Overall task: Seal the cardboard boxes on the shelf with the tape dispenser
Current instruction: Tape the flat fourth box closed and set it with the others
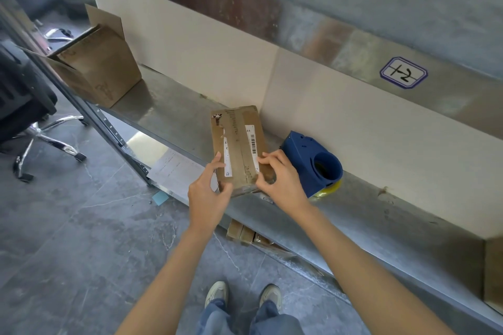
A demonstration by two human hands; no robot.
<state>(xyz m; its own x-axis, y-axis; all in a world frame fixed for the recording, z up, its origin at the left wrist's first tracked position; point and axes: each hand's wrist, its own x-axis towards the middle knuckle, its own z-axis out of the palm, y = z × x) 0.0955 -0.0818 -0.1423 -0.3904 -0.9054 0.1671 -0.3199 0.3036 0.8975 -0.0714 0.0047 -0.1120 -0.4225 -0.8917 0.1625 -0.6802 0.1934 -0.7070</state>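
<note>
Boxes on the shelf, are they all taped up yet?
Not yet. The small box has tape along its top seam, and the left hand and right hand hold its near end. The blue tape dispenser lies beside it. The big box on the left has open flaps.

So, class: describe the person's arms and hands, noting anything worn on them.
The left arm and right arm are bare, no sleeves in view. The left hand and right hand wear no gloves; no watch, bracelet or ring shows.
</note>
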